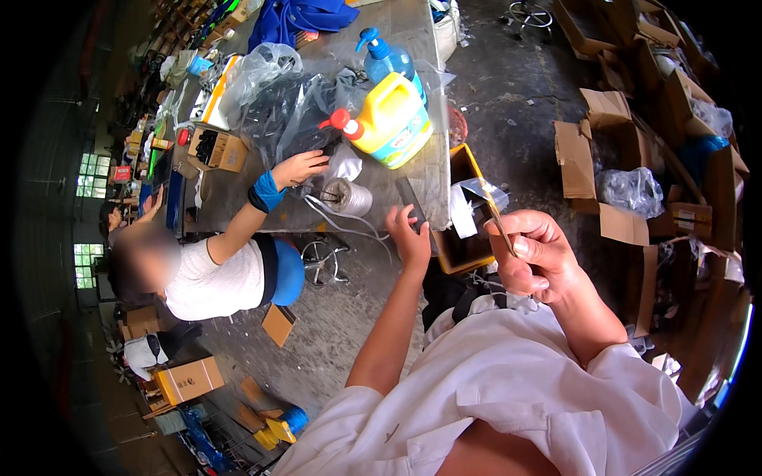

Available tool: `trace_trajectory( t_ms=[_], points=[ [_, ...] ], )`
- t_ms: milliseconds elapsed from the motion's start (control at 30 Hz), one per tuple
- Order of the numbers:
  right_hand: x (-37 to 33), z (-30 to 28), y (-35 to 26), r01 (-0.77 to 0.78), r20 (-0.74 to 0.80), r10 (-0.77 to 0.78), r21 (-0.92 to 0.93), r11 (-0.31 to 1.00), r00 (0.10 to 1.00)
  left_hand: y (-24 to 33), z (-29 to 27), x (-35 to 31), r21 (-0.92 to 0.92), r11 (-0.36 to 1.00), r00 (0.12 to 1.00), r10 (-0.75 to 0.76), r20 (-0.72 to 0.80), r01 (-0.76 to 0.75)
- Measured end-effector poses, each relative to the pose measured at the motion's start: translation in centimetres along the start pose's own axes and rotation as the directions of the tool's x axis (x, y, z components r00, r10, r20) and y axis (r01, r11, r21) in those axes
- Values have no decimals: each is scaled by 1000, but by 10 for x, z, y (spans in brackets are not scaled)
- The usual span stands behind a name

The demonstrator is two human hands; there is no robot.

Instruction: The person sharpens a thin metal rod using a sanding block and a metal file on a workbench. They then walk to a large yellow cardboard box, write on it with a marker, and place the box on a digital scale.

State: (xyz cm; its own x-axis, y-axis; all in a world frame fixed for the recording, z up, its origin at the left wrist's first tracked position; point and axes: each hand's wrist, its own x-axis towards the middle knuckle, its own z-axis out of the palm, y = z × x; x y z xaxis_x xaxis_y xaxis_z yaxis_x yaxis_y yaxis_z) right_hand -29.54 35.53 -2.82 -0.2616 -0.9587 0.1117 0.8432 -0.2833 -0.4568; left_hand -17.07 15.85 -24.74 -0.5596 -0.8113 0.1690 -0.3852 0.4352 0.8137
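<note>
at the left, a co-worker in a nubbly white shirt reaches over crinkled clear and dark plastic on the smooth grey table. right of that sit a round spool of white cord and a glossy yellow jug. the person's left hand is half-curled beside a flat dark strip; whether it grips it, i cannot tell. past a boxy yellow-rimmed bin, the right hand pinches a thin brownish piece, raised, not set down. how much is done or left does not show.
</note>
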Motion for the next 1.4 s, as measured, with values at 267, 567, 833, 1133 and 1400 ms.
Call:
trace_trajectory(
  t_ms=[267,567,833,1133,1400],
  points=[
    [2,-33,3,14,-426,-118,-240,971,897,90,-13,-23,-213,977,996,11,86,7],
    [-18,-112,29,-209,-630,180,28,978,755,143,13,-32,-269,909,895,382,231,-318],
    [13,-199,30,-106,-767,85,21,994,636,131,42,19,-100,917,869,398,295,-386],
    [103,-339,36,-238,-754,318,218,946,575,19,45,68,402,822,900,280,333,-404],
    [251,-479,63,-188,-869,243,177,966,431,12,48,72,340,831,867,292,404,-439]
  ],
)
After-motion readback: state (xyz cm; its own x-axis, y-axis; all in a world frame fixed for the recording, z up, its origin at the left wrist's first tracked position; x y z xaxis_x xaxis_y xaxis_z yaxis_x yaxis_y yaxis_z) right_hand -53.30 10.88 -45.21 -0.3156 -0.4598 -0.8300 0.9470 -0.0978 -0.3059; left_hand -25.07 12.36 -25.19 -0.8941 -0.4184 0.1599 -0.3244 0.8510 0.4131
